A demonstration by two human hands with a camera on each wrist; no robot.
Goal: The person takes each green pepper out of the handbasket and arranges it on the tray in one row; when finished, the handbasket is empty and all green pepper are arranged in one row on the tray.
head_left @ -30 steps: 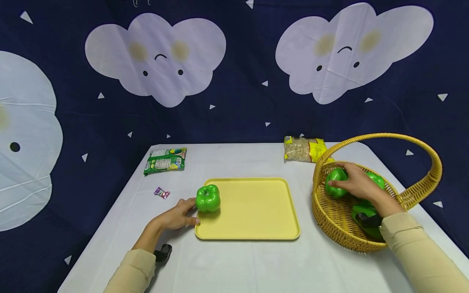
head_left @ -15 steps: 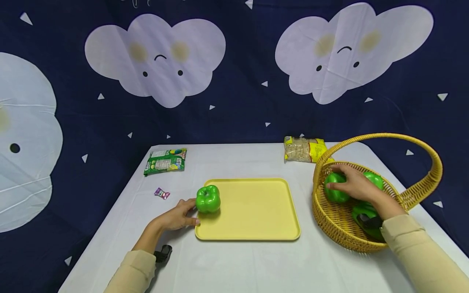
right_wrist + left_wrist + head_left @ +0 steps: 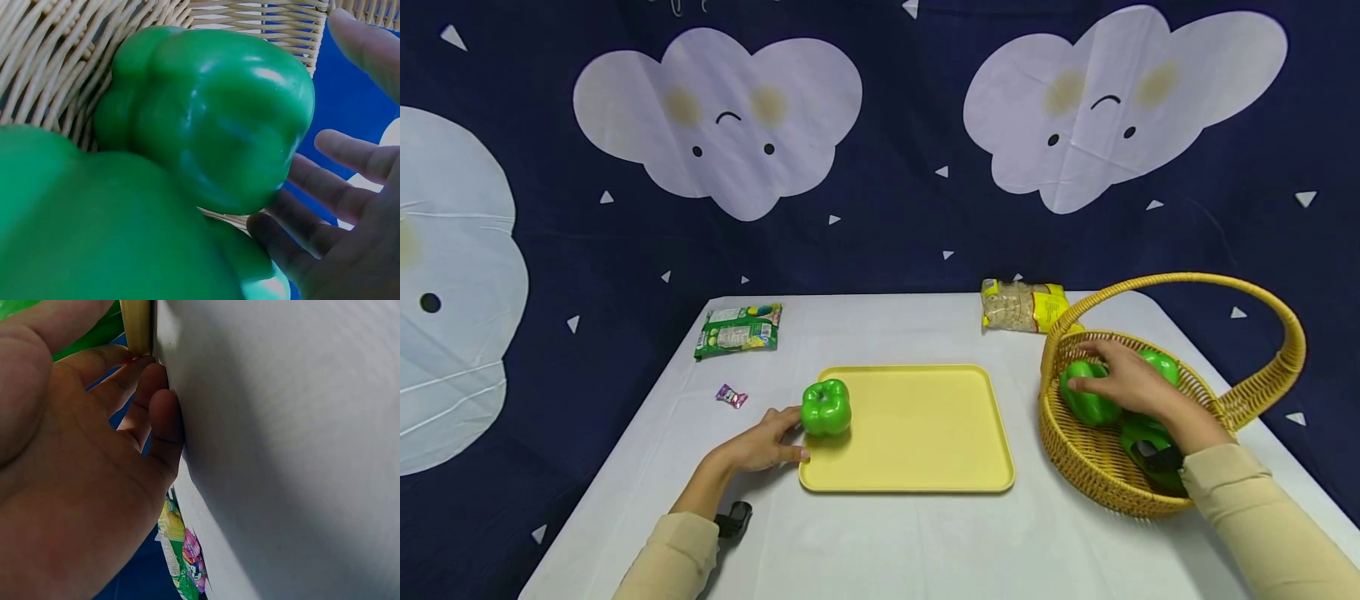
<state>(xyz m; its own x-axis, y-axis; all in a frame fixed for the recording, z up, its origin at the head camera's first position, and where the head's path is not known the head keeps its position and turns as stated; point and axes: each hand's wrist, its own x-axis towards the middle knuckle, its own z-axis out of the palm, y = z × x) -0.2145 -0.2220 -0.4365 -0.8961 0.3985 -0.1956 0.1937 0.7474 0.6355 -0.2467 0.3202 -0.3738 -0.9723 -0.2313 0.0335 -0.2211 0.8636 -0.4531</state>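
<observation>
My left hand point(image 3: 762, 442) rests against the left rim of a yellow tray point(image 3: 917, 429), thumb and fingertips touching its edge. A green bell pepper point(image 3: 826, 407) sits upright at the tray's left side, right beside that hand. Inside a wicker basket point(image 3: 1078, 462), my right hand point(image 3: 1123, 377) is over another bell pepper point(image 3: 1086, 400), which lies tilted. From the right wrist, the fingers point(image 3: 331, 190) show spread, tips at the end of this bell pepper point(image 3: 212, 119), thumb apart from it. More bell peppers point(image 3: 1159, 364) lie in the basket, partly hidden by the hand and wrist.
A tall handle point(image 3: 1195, 279) arches over the basket. Behind it lies a yellow-labelled clear packet point(image 3: 1018, 306). A green packet point(image 3: 739, 327) and a small purple wrapped candy point(image 3: 731, 396) lie at the left of the white-covered table point(image 3: 880, 542).
Under my right hand, the bell pepper has rolled and shifted slightly toward the near side of the basket. The right hand has moved slightly nearer with it. My left hand has stayed at the tray.
</observation>
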